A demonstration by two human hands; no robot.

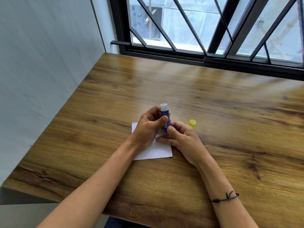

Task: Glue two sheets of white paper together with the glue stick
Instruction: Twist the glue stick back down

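Observation:
A blue glue stick [165, 112] with its white open tip pointing up is held over the table's middle. My left hand [148, 127] wraps its barrel, thumb across the front. My right hand [182, 139] pinches the stick's lower end with thumb and fingers. Below both hands lies white paper [156, 152] flat on the table, partly hidden by them; I cannot tell whether it is one sheet or two. The yellow cap [192, 123] stands on the table just right of my right hand.
The wooden table [213, 112] reaches a barred window [197, 30] at the back and a white wall [41, 63] on the left. Its left edge drops off near the wall. A black cord bracelet [225, 198] circles my right wrist.

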